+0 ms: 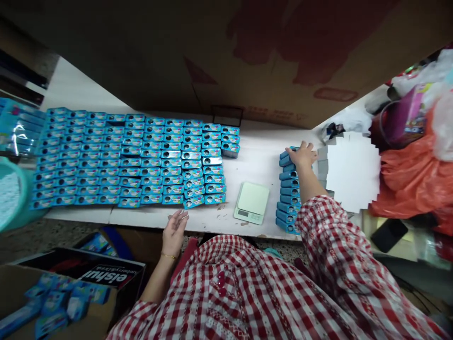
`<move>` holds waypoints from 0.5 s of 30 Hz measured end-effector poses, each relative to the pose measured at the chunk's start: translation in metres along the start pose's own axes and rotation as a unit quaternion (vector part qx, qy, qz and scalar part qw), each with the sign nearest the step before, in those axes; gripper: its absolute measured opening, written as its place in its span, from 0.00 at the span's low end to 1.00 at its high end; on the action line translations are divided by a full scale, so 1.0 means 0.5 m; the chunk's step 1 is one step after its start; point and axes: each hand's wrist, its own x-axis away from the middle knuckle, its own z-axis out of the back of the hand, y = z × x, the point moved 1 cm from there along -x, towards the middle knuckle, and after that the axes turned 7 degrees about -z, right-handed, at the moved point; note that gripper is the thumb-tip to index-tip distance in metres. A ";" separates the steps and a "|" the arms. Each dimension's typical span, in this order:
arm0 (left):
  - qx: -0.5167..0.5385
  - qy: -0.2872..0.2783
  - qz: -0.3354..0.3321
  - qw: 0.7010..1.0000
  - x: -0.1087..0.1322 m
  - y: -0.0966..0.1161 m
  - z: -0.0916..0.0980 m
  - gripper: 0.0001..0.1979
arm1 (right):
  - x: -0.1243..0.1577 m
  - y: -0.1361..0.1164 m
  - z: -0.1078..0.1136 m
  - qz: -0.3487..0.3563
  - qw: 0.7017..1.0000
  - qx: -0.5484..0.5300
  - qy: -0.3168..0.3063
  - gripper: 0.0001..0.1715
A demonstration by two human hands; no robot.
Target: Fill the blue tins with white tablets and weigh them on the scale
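Note:
My right hand reaches forward and rests palm down on the far end of a row of small blue boxes on the right part of the white table; its fingers curl over the top boxes. My left hand hovers at the table's near edge, fingers loosely spread, holding nothing. Its fingertips are close to the front row of a large grid of blue boxes laid flat over the left half of the table. A small white digital scale sits between the two groups.
A big cardboard box stands along the table's back. Orange and white plastic bags pile up at right. An open carton with blue packs lies on the floor at lower left. A teal basin sits at the left edge.

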 end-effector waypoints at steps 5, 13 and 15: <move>-0.006 -0.021 -0.020 1.000 0.008 0.003 -0.025 0.27 | 0.007 -0.057 0.016 0.135 0.991 0.015 -0.020 0.30; 0.003 -0.106 -0.045 0.993 0.011 0.019 -0.082 0.22 | 0.348 -0.032 0.055 0.376 0.924 -0.067 0.010 0.24; 0.004 -0.130 -0.049 0.990 0.011 0.024 -0.096 0.22 | 0.417 -0.008 0.031 0.368 0.928 -0.057 -0.015 0.22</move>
